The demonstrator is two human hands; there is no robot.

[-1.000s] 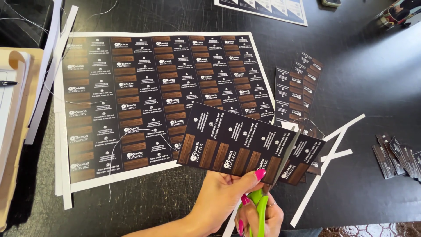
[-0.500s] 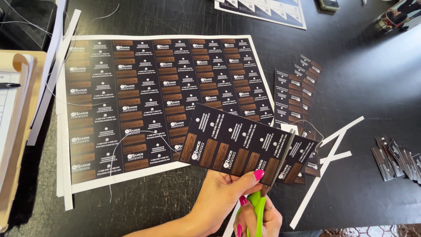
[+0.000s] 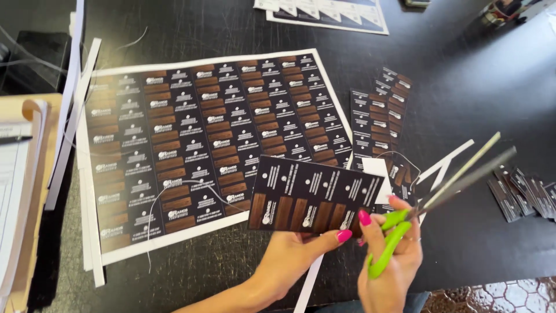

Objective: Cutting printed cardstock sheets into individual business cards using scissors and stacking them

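My left hand point(image 3: 289, 255) pinches a dark strip of printed cards point(image 3: 313, 194) by its lower edge, holding it flat above the black table point(image 3: 480, 87). My right hand point(image 3: 391, 261) grips green-handled scissors point(image 3: 440, 194), whose blades point up and to the right, away from the strip. A large printed sheet of the same dark and brown cards point(image 3: 202, 145) lies on the table behind the strip. Cut card strips point(image 3: 379, 122) lie to the right of the sheet.
White paper trimmings point(image 3: 446, 165) lie near the scissors, and more white strips point(image 3: 72, 116) lie left of the sheet. Small cut cards point(image 3: 521, 188) are piled at the right. Another printed sheet point(image 3: 324, 11) lies at the far edge. A wooden board point(image 3: 23, 191) stands at the left.
The scissors have come out from under the strip and now point up to the right. The strip in my left hand has levelled and looks shorter; its right-hand piece is no longer attached.
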